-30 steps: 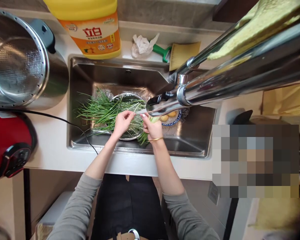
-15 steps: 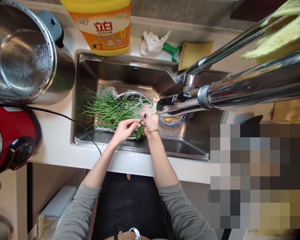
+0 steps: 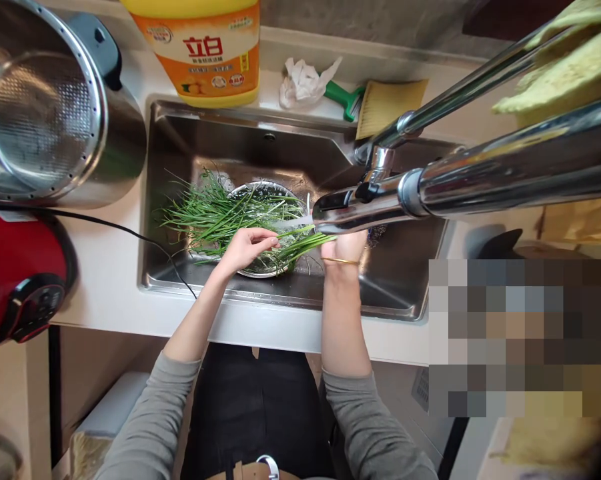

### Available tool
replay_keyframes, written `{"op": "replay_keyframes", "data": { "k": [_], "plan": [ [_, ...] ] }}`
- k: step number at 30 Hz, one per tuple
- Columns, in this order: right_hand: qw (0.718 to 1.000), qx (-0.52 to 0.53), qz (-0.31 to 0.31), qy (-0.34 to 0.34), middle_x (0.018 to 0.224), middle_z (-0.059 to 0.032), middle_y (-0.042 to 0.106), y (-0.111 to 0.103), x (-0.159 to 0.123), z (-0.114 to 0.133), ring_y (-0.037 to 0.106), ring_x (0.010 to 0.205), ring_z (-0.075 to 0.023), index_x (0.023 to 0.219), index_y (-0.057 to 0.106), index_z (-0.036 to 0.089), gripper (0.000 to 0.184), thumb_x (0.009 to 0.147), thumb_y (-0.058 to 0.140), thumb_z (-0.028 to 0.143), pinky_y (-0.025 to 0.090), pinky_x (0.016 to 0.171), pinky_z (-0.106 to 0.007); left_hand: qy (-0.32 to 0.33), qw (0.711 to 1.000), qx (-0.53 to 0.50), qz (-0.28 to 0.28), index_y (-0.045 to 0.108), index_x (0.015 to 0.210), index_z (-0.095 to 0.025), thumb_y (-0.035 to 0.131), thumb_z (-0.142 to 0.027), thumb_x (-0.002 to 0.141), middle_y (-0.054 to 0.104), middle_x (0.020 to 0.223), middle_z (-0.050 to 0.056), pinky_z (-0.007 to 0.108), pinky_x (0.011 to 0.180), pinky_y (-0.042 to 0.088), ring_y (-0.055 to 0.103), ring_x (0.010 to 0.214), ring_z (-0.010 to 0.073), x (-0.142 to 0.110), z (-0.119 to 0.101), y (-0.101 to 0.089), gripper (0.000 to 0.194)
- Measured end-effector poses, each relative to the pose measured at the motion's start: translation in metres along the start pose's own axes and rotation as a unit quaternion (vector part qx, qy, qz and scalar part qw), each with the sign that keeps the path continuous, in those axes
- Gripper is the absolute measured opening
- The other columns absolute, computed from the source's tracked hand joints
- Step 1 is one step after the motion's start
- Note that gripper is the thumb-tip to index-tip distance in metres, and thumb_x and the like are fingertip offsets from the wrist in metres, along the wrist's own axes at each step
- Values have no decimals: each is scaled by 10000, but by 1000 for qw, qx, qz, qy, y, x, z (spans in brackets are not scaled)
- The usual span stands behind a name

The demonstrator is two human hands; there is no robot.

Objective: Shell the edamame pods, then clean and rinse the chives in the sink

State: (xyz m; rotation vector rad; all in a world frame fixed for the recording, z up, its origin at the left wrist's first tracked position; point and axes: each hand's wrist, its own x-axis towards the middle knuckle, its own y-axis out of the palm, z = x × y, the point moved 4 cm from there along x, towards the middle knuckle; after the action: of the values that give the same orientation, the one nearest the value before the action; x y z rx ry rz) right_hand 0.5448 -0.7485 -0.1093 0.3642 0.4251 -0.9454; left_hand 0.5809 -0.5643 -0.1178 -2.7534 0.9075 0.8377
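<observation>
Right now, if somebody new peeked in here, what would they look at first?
Probably the big shiny tap, which slants in from the right and hangs over the sink. Next might come the bright yellow and orange jug, on the counter behind the sink, toward the left. Then the bushy green stalks, spilling over the round metal bowl in the sink.

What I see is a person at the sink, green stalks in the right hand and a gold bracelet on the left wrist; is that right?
Not quite: the head view shows the gold bracelet on the right wrist. The right hand does hold green stalks at the sink.
</observation>
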Motion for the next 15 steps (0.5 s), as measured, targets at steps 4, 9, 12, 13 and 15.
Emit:
{"op": "replay_keyframes", "data": {
  "k": [4, 9, 12, 13, 15],
  "plan": [
    [991, 94, -91, -1, 592, 72, 492, -33, 9, 32, 576, 532, -87, 749, 536, 200, 218, 871, 562, 378, 505, 502, -228, 19, 1000, 7, 20, 741, 897, -113, 718, -473, 734, 748, 803, 88, 279, 692, 511, 662, 725, 169, 5, -8, -1, 396],
    [974, 177, -131, -50, 532, 87, 415, -82, 3, 77, 406, 411, -44, 665, 510, 209, 233, 884, 548, 278, 312, 388, -163, 27, 994, 107, 25, 733, 796, -121, 662, -430, 782, 733, 754, 65, 253, 645, 463, 627, 676, 155, 17, 3, -17, 317],
    [977, 99, -86, -171, 506, 95, 335, -111, -8, 110, 219, 380, -55, 664, 566, 277, 205, 750, 739, 345, 171, 370, -197, 15, 976, 218, -1, 727, 757, -135, 628, -337, 803, 725, 726, 56, 263, 665, 452, 616, 662, 162, 27, 24, -28, 230],
    [971, 70, -99, -205, 507, 87, 323, -119, -14, 120, 192, 386, -63, 652, 581, 307, 208, 725, 761, 380, 152, 377, -208, 11, 966, 260, -10, 729, 769, -140, 618, -295, 806, 725, 731, 59, 270, 677, 452, 618, 665, 169, 30, 31, -30, 195],
    [958, 25, -141, -250, 515, 68, 306, -128, -25, 134, 184, 396, -75, 622, 605, 354, 198, 723, 757, 431, 139, 390, -227, 23, 941, 336, -2, 737, 830, -156, 608, -216, 798, 735, 800, 73, 288, 731, 458, 636, 734, 193, 35, 41, -24, 146]
  ]
}}
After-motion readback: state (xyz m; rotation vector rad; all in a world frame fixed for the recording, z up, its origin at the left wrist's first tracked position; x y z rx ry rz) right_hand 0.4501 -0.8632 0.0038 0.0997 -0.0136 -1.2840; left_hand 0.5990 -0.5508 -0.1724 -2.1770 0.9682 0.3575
